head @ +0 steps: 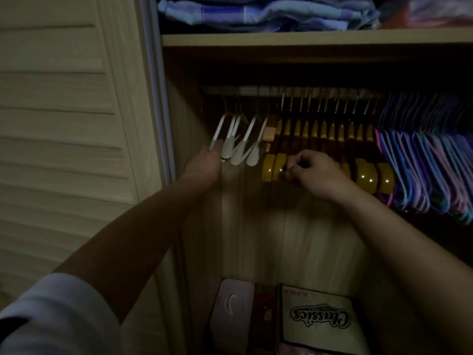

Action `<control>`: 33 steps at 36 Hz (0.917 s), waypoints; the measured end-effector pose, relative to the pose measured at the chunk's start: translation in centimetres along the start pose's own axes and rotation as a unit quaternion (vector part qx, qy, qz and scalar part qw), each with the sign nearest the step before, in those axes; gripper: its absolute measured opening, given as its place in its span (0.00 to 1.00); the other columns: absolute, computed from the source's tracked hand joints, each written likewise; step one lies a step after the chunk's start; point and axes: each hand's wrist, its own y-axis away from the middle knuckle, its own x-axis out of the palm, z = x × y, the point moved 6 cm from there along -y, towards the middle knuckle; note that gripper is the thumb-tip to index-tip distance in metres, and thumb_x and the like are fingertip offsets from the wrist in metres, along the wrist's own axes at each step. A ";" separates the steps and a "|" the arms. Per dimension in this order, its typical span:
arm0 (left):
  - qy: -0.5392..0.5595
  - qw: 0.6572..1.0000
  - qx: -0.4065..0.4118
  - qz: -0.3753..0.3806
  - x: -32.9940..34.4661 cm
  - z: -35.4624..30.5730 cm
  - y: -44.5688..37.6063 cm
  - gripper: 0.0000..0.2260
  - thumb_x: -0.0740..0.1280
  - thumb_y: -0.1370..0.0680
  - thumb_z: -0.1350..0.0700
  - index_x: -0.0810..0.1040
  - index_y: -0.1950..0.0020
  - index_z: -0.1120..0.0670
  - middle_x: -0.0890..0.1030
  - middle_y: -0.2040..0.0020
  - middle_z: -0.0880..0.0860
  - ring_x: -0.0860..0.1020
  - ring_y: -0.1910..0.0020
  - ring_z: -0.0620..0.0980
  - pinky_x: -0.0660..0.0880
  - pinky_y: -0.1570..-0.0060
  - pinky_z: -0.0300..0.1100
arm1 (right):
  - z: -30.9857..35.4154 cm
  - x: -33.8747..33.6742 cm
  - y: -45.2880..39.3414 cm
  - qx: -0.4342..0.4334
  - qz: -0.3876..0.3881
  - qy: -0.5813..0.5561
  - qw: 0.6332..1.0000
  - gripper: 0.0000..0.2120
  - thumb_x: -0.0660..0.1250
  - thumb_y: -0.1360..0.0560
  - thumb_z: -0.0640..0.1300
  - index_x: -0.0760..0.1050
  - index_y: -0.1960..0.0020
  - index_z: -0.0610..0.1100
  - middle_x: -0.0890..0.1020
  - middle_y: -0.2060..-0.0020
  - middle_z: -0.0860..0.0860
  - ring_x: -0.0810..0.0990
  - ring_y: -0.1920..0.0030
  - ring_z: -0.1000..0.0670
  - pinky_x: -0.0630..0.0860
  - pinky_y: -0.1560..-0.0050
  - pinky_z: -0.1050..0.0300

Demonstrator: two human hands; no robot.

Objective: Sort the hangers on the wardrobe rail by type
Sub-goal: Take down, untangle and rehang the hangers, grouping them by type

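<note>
Three kinds of hangers hang on the rail: white hangers at the left end, yellow hangers in the middle, purple and blue hangers on the right. Left hand reaches to the leftmost white hanger, fingers hidden, grip impossible to tell. Right hand pinches a yellow hanger's shoulder with curled fingers. Folded clothes lie on the shelf above
</note>
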 end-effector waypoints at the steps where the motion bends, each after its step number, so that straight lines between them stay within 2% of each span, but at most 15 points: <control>1: -0.003 1.000 -0.005 0.005 -0.1 0.0 0.1 0.28 0.57 0.17 0.58 0.52 0.19 0.46 0.69 0.33 0.63 0.75 0.38 0.63 0.74 0.42 0.56 | 0.0 0.0 0.0 -0.002 -0.001 0.003 1.000 0.04 0.62 0.18 0.46 0.76 0.48 0.50 0.78 0.55 0.54 0.76 0.60 0.55 0.70 0.66 0.60; 4: -0.002 1.000 -0.015 0.022 -0.1 0.1 0.4 0.29 0.57 0.17 0.57 0.50 0.19 0.44 0.67 0.30 0.64 0.73 0.37 0.64 0.73 0.41 0.55 | 0.2 0.0 0.1 -0.005 -0.002 0.011 1.000 0.04 0.62 0.18 0.46 0.76 0.49 0.50 0.78 0.56 0.54 0.75 0.61 0.56 0.69 0.66 0.61; 7: 0.022 0.999 -0.020 0.037 -0.2 0.2 0.5 0.29 0.57 0.16 0.54 0.49 0.19 0.42 0.61 0.25 0.63 0.69 0.32 0.65 0.71 0.37 0.55 | 0.2 0.0 0.1 -0.007 -0.003 0.008 1.000 0.04 0.62 0.18 0.46 0.76 0.49 0.49 0.78 0.57 0.53 0.74 0.61 0.55 0.69 0.65 0.60; 11: 0.101 0.992 -0.035 0.073 0.8 0.7 -0.8 0.34 0.63 0.21 0.62 0.54 0.19 0.43 0.57 0.23 0.65 0.65 0.28 0.67 0.70 0.34 0.49 | 0.0 -0.1 0.2 -0.007 -0.003 0.005 1.000 0.04 0.62 0.19 0.46 0.76 0.49 0.49 0.79 0.58 0.51 0.75 0.62 0.53 0.70 0.65 0.59; 13: 0.133 0.984 -0.066 0.094 1.2 0.9 -1.4 0.34 0.64 0.22 0.61 0.56 0.19 0.44 0.55 0.21 0.64 0.60 0.25 0.68 0.65 0.27 0.55 | 0.0 -0.1 0.2 -0.006 -0.006 0.009 1.000 0.04 0.62 0.19 0.46 0.76 0.49 0.49 0.79 0.58 0.50 0.76 0.62 0.52 0.71 0.65 0.59; 16: 0.184 0.974 -0.097 0.094 1.0 0.6 -1.9 0.33 0.63 0.23 0.59 0.58 0.20 0.45 0.59 0.21 0.62 0.61 0.25 0.67 0.64 0.27 0.59 | 0.0 -0.2 0.3 -0.007 -0.008 0.008 1.000 0.05 0.62 0.18 0.46 0.76 0.49 0.48 0.79 0.58 0.50 0.75 0.61 0.53 0.71 0.63 0.58; 19: 0.257 0.961 -0.093 0.045 0.0 -0.5 -1.6 0.32 0.63 0.24 0.57 0.61 0.21 0.44 0.63 0.23 0.59 0.64 0.26 0.63 0.66 0.28 0.58 | 0.1 -0.5 0.5 -0.007 -0.011 0.016 1.000 0.06 0.63 0.19 0.45 0.77 0.48 0.45 0.80 0.56 0.48 0.78 0.57 0.49 0.74 0.58 0.55; 21: 0.272 0.960 -0.065 -0.012 -1.2 -1.9 -0.6 0.28 0.61 0.23 0.53 0.64 0.22 0.46 0.64 0.23 0.57 0.64 0.26 0.61 0.64 0.27 0.58 | 0.0 -0.8 0.7 -0.002 -0.021 0.020 1.000 0.07 0.63 0.19 0.45 0.78 0.47 0.44 0.81 0.54 0.48 0.79 0.53 0.46 0.76 0.52 0.51; 24: 0.231 0.970 0.013 -0.079 -3.1 -4.8 1.0 0.22 0.58 0.18 0.53 0.66 0.23 0.47 0.61 0.21 0.56 0.58 0.23 0.58 0.59 0.25 0.58 | -0.1 -1.6 0.9 -0.014 -0.056 0.034 0.998 0.06 0.63 0.19 0.45 0.78 0.48 0.45 0.79 0.56 0.52 0.78 0.53 0.48 0.75 0.54 0.53; 28: 0.155 0.980 0.105 -0.071 -3.1 -9.4 3.0 0.23 0.54 0.16 0.45 0.61 0.21 0.44 0.59 0.21 0.56 0.55 0.22 0.56 0.53 0.24 0.55 | -1.4 -2.9 1.3 -0.049 -0.118 0.126 0.984 0.06 0.63 0.20 0.45 0.77 0.46 0.47 0.78 0.47 0.48 0.76 0.45 0.46 0.71 0.49 0.54; 33: 0.061 0.981 0.180 -0.050 -1.5 -13.0 5.1 0.28 0.55 0.18 0.40 0.54 0.19 0.44 0.48 0.18 0.55 0.44 0.20 0.59 0.43 0.24 0.60 | -4.7 -6.2 2.4 -0.031 -0.146 0.291 0.945 0.18 0.63 0.21 0.49 0.72 0.33 0.45 0.71 0.34 0.43 0.65 0.33 0.39 0.66 0.34 0.44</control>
